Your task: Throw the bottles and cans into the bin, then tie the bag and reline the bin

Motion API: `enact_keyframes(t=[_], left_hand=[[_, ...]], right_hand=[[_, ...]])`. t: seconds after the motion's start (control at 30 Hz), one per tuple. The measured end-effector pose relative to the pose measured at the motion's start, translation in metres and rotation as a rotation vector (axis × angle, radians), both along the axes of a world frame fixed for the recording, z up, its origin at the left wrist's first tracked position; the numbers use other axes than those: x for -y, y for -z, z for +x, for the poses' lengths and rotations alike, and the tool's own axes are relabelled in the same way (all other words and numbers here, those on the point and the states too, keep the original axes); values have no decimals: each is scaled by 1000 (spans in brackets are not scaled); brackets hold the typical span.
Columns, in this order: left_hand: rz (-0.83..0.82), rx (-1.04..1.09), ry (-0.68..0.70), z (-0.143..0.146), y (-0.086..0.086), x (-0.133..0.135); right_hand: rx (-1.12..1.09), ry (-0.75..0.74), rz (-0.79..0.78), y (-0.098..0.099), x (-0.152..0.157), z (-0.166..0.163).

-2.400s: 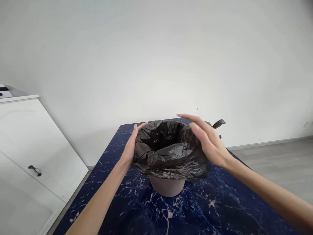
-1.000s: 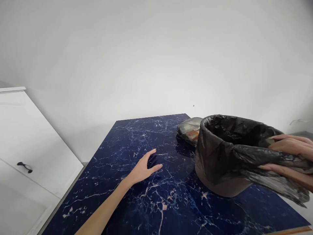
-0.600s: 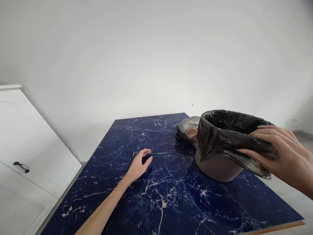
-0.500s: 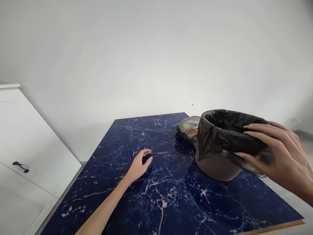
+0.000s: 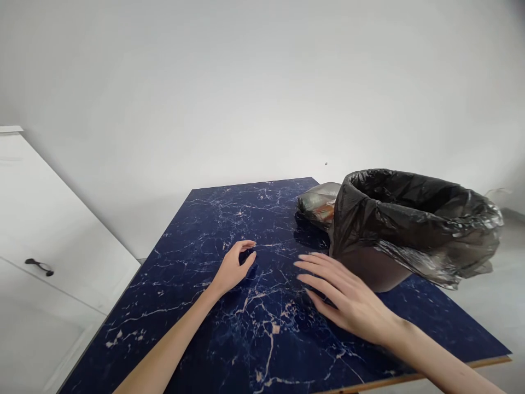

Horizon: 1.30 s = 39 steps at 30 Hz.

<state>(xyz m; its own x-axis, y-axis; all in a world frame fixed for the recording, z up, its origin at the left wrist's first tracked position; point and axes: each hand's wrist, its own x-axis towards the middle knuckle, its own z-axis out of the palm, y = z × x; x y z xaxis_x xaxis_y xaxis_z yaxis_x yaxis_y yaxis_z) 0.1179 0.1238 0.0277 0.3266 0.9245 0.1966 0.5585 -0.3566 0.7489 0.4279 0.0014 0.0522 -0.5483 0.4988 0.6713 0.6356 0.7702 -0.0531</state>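
Note:
On the right of the table stands a brown bin (image 5: pixel 375 269), lined with a black bin bag (image 5: pixel 369 219) whose edge is folded out over the rim. My right hand (image 5: pixel 348 298) is in front of the bin, fingers stretched and apart, holding nothing. Near the middle of the table lies my left hand (image 5: pixel 235 266), its fingers curved with a gap between thumb and fingertips, and nothing shows inside. Behind the bin, partly covered by it, rests a tied clear bag (image 5: pixel 318 201) with something orange and green in it.
The dark blue marbled table (image 5: pixel 229 219) has a wooden edge at the front right. A white cabinet (image 5: pixel 53 230) with a black handle (image 5: pixel 39 267) stands at the left. Beyond the table is a plain white wall (image 5: pixel 246 98).
My right hand has let go of the bag's edge and moved left and down to in front of the bin. My left hand stays in place. The view has shifted slightly.

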Motion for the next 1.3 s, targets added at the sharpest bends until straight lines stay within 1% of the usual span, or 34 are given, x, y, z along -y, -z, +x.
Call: enact_keyframes(t=[0.07,0.1,0.23,0.33,0.4,0.47,0.6,0.7,0.87,1.07,1.3], left_hand=[[7,-1,6,1,0,1],[11,-4,9,2,-1,2],[19,-25,12,2,-2,5],[31,-54,-5,2,-1,4],[48,-82,-10,1,0,-1],[71,-118,1,1,2,-10],[118,-200,59,4,8,-34],[131,-258,113,8,12,-44],[150,-343,164,11,17,-38],[185,-375,172,11,17,-36],[192,-388,166,11,16,-35]], right_hand=[[-61,-35,-249,14,-24,-19],[-75,-25,-304,22,-37,-29],[-133,39,-433,47,-93,-61],[-169,82,-497,61,-128,-80],[-181,104,-518,67,-146,-88],[-180,118,-524,71,-158,-93],[-145,118,-514,76,-163,-96],[-116,114,-505,77,-159,-97],[-86,115,-492,73,-153,-96],[-58,126,-474,69,-151,-95],[-56,139,-451,70,-150,-96]])
